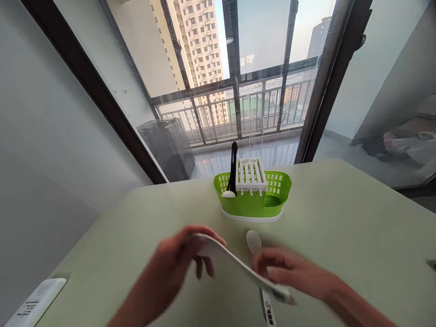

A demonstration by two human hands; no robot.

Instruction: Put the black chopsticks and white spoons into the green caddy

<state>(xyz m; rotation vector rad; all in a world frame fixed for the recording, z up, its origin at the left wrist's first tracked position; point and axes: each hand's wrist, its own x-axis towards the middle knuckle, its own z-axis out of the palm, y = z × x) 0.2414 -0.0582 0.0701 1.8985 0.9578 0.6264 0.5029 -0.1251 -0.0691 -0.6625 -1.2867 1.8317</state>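
Both hands share one long white utensil (238, 265): my left hand (177, 263) grips its broad end, my right hand (289, 272) pinches the handle end, and the piece hangs blurred just above the tabletop (357, 236). A white spoon (254, 240) lies flat beside my right fingers. Beyond it, the green caddy (252, 197) already holds black utensils (233, 165) and another white spoon (228, 194). I judge two pieces remain outside it.

A pale green desk (357, 227) stood before a tall dark-framed window (262, 68) — daylight came through it, past a balcony railing (238, 109) and far apartment towers (200, 41). Plain grey walls (44, 136) flanked it.
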